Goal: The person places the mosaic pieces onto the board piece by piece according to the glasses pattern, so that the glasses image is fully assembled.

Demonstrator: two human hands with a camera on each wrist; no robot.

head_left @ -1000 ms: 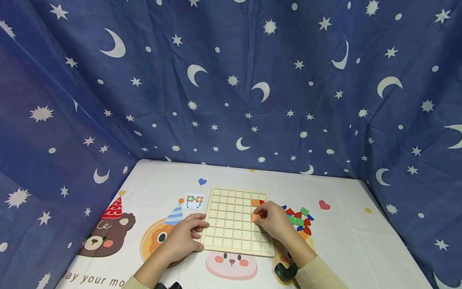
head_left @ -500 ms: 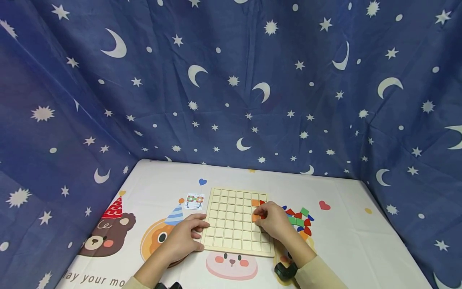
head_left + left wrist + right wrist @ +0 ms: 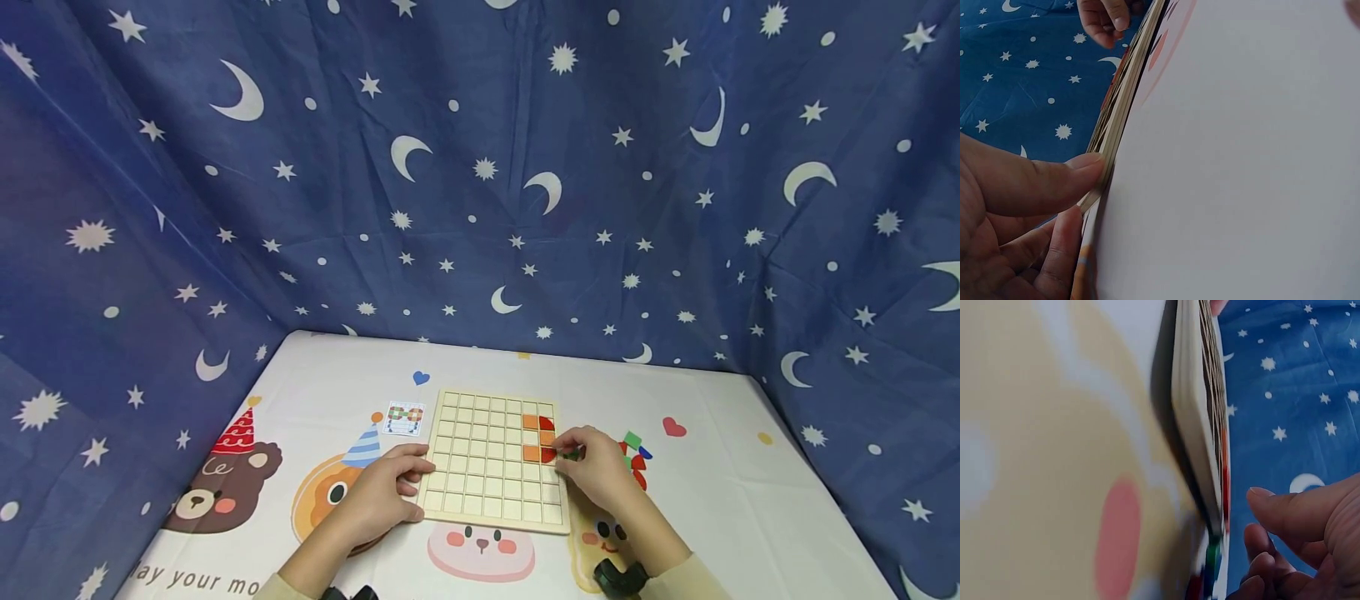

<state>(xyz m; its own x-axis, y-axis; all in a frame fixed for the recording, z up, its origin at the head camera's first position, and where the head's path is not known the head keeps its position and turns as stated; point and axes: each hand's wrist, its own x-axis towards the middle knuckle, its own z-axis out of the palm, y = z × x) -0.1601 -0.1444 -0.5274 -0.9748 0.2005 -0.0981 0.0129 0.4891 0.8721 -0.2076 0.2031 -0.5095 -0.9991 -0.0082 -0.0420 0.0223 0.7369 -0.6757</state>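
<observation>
A wooden grid board (image 3: 480, 458) lies on the table, with square orange tiles (image 3: 531, 453) and rounded red tiles (image 3: 547, 423) in cells near its right edge. My left hand (image 3: 382, 492) rests at the board's left rim, fingertips on the edge and thumb near the lower left corner. In the left wrist view, the thumb (image 3: 1088, 167) touches the board's side. Over the right rim, beside the lower red tile, is my right hand (image 3: 596, 471), its fingers loosely bent. The right wrist view shows the thumb (image 3: 1266, 499) and fingers apart, holding nothing.
Right of the board lies a pile of loose red, green and blue tiles (image 3: 633, 438), partly hidden by the right hand. A small pattern card (image 3: 404, 418) lies left of the board. Dark blue star-and-moon cloth (image 3: 480, 208) closes off the table's back and left sides.
My right hand has drawn back to the right from the orange and red tiles, which now show in their cells. My left hand has stayed at the board's left rim.
</observation>
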